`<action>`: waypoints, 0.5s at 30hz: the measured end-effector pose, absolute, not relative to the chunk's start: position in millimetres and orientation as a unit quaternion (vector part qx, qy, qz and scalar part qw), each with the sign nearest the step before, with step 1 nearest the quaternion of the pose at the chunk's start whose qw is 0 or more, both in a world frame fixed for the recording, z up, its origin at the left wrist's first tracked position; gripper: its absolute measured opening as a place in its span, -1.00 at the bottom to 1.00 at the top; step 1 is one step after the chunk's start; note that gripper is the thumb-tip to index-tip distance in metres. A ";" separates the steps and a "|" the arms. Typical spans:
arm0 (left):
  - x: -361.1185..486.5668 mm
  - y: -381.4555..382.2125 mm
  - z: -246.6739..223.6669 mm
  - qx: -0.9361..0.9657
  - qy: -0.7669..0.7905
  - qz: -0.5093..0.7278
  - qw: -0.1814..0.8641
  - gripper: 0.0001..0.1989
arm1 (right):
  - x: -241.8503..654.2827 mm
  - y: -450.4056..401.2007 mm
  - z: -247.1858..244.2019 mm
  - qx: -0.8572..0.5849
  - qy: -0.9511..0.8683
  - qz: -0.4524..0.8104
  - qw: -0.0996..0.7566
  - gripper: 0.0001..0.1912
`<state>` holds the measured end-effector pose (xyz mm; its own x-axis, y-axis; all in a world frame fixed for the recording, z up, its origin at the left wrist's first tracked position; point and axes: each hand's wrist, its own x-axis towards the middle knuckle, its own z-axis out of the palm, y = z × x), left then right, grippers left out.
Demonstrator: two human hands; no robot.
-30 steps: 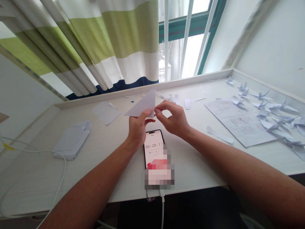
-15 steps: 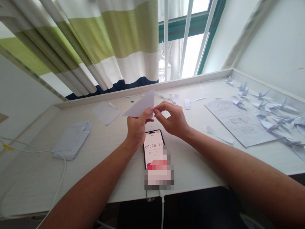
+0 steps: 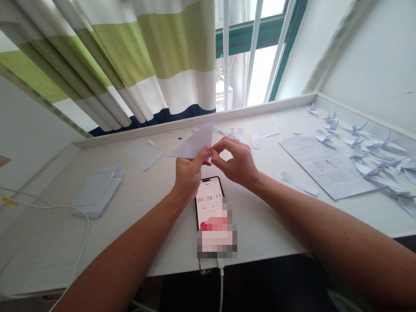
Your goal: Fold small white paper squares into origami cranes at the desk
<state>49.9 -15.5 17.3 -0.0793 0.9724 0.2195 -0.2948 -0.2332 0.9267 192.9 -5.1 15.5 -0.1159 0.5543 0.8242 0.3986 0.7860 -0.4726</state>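
A white sheet of paper folded into a triangle [image 3: 194,145] is held up above the desk, its peak pointing to the window. My left hand [image 3: 190,169] grips its lower edge, thumb on the near face and fingers behind. Beside it, my right hand [image 3: 235,160] has thumb and index finger pinched at the paper's lower right corner. What sits between those two fingertips is too small to make out. Just below the hands lies a phone [image 3: 209,190] with a timer running on its screen, its lower part blurred out.
Several folded paper cranes [image 3: 357,143] stand on the right, some on a printed sheet [image 3: 325,169]. Stacked paper [image 3: 97,190] and flat paper pieces [image 3: 144,151] lie left. Paper scraps [image 3: 240,135] are scattered at the back. A white cable [image 3: 87,234] crosses the left side.
My left hand and the triangle have shifted slightly to the right, closer to my right hand. The right hand stays almost in place. The timer has gone up by one second.
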 end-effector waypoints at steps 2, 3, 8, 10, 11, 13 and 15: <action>49.2 -13.7 13.5 0.481 0.360 0.630 0.492 -0.67 | 192.7 -4.1 14.6 -0.317 -0.745 0.047 0.585 -0.82; 49.0 -12.9 11.9 0.490 0.359 0.627 0.488 -0.68 | 192.5 -3.7 14.3 -0.316 -0.747 0.039 0.583 -0.82; 49.9 -13.7 11.4 0.491 0.372 0.614 0.493 -0.67 | 191.5 -3.0 13.8 -0.328 -0.760 0.023 0.561 -0.81; 51.2 -15.9 13.6 0.481 0.367 0.615 0.506 -0.66 | 191.4 -3.2 13.8 -0.333 -0.749 0.030 0.572 -0.81; 51.7 -17.0 14.8 0.476 0.363 0.616 0.512 -0.66 | 191.5 -3.5 13.9 -0.334 -0.743 0.038 0.579 -0.81; 52.3 -18.7 16.5 0.469 0.359 0.617 0.521 -0.65 | 192.0 -4.4 14.4 -0.336 -0.733 0.056 0.588 -0.83; 52.2 -19.2 17.3 0.463 0.358 0.617 0.525 -0.65 | 192.5 -5.7 15.3 -0.338 -0.731 0.068 0.589 -0.86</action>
